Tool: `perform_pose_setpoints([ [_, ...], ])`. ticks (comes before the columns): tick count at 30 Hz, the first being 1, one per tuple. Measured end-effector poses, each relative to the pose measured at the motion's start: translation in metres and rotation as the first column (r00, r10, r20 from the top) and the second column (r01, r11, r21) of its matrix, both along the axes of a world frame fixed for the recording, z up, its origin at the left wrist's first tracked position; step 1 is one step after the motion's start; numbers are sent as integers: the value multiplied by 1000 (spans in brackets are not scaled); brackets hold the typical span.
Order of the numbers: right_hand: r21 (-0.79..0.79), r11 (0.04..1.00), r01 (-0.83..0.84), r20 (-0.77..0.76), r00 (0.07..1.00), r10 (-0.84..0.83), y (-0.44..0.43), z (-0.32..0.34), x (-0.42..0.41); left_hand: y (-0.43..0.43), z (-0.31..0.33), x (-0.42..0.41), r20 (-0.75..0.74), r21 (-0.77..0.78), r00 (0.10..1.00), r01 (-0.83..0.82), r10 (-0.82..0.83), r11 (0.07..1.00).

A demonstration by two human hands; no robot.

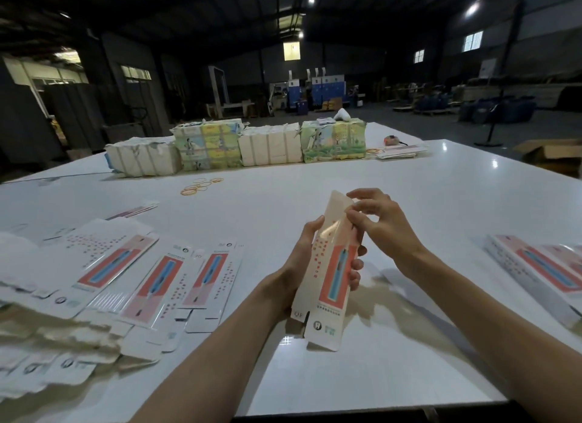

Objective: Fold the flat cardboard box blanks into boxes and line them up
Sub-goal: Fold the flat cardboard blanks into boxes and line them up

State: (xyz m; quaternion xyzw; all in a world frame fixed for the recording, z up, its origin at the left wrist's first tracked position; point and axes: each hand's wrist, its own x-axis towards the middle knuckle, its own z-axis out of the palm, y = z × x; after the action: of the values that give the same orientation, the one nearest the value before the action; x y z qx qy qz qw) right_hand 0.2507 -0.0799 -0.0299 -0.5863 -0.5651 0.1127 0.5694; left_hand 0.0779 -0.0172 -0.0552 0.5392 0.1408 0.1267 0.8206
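I hold a long narrow box blank [330, 281], white with a red and blue stripe, upright above the white table [425, 202]. My left hand [304, 259] grips it round the middle, fingers showing on its right side. My right hand [378, 221] pinches the top flap near the blank's upper end. The bottom flaps hang open toward me. Flat blanks [151, 281] of the same print lie spread and stacked at the left. Folded boxes [541, 271] lie side by side at the right edge.
Wrapped bundles of paper stock [239, 145] stand in a row at the table's far side. Yellow rubber bands [198, 186] lie mid-table. More flat cards [400, 152] and a small roll sit far right. A dark warehouse floor lies beyond.
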Motion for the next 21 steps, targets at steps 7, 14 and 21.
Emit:
perform_pose_setpoints([
  [7,27,980,-196,-286,938,195,-9,5,2,-1,0,1,36,24,994,102,-102,995],
  [14,134,949,-286,-391,865,316,-6,6,-5,-6,3,12,44,22,999,-19,18,1000],
  [21,29,953,-302,-325,899,294,-3,-14,-15,10,-3,1,224,-211,971,-33,81,977],
])
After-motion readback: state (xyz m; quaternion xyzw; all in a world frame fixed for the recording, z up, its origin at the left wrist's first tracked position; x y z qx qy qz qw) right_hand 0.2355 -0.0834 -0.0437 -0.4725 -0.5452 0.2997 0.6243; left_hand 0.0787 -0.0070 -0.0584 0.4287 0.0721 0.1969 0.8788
